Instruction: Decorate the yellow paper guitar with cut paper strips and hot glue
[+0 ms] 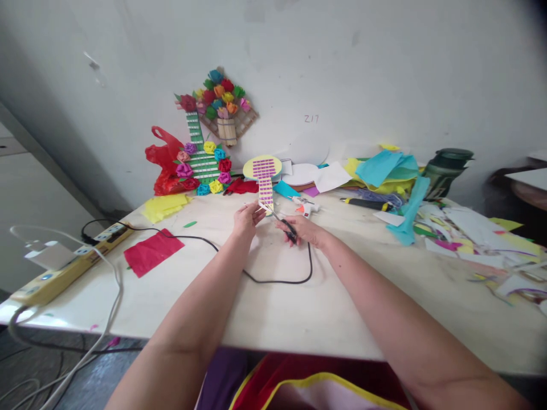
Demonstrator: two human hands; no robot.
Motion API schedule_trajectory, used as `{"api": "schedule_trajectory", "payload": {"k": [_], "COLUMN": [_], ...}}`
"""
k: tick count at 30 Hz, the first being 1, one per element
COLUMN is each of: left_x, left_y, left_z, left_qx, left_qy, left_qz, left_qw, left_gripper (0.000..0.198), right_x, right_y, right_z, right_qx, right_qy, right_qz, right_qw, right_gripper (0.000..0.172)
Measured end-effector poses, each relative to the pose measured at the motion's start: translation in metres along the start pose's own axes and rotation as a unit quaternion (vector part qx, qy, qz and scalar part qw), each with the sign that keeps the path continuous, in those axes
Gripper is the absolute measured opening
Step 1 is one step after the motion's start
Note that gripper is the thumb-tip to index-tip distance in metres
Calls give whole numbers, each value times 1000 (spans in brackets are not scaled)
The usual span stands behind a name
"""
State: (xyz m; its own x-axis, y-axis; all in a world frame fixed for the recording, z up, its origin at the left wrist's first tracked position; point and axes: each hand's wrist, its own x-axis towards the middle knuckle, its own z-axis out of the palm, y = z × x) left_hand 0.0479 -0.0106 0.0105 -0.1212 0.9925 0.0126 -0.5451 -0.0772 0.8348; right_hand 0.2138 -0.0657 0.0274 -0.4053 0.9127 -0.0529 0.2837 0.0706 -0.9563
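My right hand (305,229) is closed around scissors with black handles (290,229), the blades pointing up and left. The blade tips meet the fingertips of my left hand (248,220), which pinches a small whitish piece (261,205), too small to identify surely. Just beyond both hands is a yellow paper cutout (247,167) with a round top and a narrow stem, covered in purple and white strips. Its lower end is partly behind my fingers and the blades. A white glue gun (311,208) lies past my right hand, and a black cord (277,282) loops below the hands.
Red crepe paper (154,252) and yellow crepe paper (166,208) lie left, near a power strip (81,265). Paper-flower crafts (203,154) lean on the wall. Right are a black-and-yellow cutter (367,203), blue crepe (408,219), paper scraps (470,228) and a green bottle (447,173).
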Motion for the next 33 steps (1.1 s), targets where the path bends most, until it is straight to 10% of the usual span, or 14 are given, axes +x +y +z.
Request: {"api": "schedule_trajectory", "payload": {"k": [33], "left_x": [3], "left_y": [-2], "left_z": [0], "left_qx": [-12], "left_qy": [12], "left_qz": [-2], "left_qw": [1000], "left_gripper": [7], "right_x": [2], "right_y": [3], "right_z": [1], "right_qx": [-10], "right_qy": [-1], "right_qz": [-2], "right_qw": [1000], "right_gripper": [35]}}
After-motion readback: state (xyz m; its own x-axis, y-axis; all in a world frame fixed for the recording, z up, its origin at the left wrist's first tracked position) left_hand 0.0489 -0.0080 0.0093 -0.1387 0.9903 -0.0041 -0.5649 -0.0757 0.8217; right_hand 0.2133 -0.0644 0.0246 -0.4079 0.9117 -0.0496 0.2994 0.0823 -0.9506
